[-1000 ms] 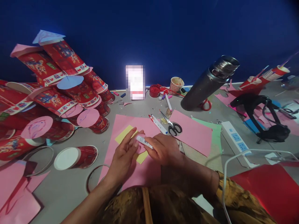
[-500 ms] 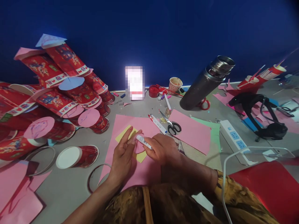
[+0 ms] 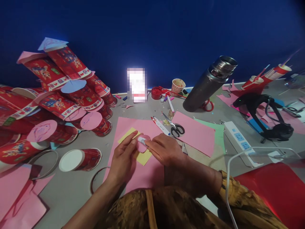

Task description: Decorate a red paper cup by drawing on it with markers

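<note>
My right hand (image 3: 166, 149) is closed around a small white glue stick (image 3: 142, 140), which lies slanted over a round piece of pink paper (image 3: 143, 149). The pink circle rests on a yellow sheet (image 3: 144, 158), itself on a larger pink sheet (image 3: 152, 176). My left hand (image 3: 122, 159) has its fingers stretched out flat, with the thumb tip at the circle's left edge. Whether the glue stick's tip touches the paper is hidden by the thumb.
Red paper cups (image 3: 71, 62) with paper discs are stacked at the left. Beyond my hands lie markers (image 3: 160, 126) and black-handled scissors (image 3: 177, 130). A dark thermos (image 3: 205, 89) stands farther back. At the right are a power strip (image 3: 241, 143) and a white cable (image 3: 227, 187).
The glue stick and my right hand have shifted slightly left over the pink circle. More of the circle shows now. My left hand's fingers have lowered a little.
</note>
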Action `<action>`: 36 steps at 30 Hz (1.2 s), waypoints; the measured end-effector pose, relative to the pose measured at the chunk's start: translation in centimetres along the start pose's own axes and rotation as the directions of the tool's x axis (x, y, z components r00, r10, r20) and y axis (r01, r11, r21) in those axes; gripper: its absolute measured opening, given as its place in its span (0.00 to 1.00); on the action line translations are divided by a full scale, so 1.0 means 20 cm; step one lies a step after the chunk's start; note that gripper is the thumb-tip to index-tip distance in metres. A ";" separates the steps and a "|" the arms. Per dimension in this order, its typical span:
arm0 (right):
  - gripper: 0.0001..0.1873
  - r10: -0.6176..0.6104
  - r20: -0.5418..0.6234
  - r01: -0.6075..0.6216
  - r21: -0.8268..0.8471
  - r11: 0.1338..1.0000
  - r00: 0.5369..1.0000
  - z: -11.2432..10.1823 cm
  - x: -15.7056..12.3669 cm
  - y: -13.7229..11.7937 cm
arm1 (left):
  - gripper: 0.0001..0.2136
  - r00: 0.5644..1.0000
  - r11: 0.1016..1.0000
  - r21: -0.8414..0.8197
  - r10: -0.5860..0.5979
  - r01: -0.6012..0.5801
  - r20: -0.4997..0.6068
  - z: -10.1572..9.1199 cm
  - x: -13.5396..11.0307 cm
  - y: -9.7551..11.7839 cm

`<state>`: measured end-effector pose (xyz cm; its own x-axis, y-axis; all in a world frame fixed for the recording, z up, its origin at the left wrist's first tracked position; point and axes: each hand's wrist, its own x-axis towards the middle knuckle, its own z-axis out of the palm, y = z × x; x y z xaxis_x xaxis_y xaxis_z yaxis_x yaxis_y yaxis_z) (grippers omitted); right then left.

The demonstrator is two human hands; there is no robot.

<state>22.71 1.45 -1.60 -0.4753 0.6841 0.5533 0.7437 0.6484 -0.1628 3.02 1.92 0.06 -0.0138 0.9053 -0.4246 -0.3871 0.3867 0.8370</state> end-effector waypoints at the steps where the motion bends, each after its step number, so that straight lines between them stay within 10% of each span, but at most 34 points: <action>1: 0.12 -0.009 -0.003 0.009 -0.011 1.000 1.000 0.00 0.00 0.00 | 0.31 1.000 1.000 0.013 -0.002 0.002 0.004 -0.01 0.01 0.00; 12: 0.09 -0.005 -0.073 0.003 -0.036 0.999 0.997 0.01 0.00 -0.03 | 0.26 0.986 0.884 0.444 0.166 -0.148 -0.001 0.00 -0.02 0.04; 25: 0.11 -0.001 -0.067 0.001 0.002 1.000 0.998 -0.01 0.00 0.00 | 0.36 0.992 0.942 0.316 0.124 -0.115 -0.009 0.02 -0.05 0.04; 36: 0.07 -0.007 -0.121 -0.003 -0.082 0.997 0.993 -0.02 0.02 -0.03 | 0.39 0.981 0.841 0.517 0.192 -0.163 -0.002 -0.03 0.01 -0.01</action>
<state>22.19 1.19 -0.99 -0.4201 0.6337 0.6495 0.7809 0.6170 -0.0969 2.58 1.83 -0.38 -0.0901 0.9622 -0.2570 0.1531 0.2683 0.9511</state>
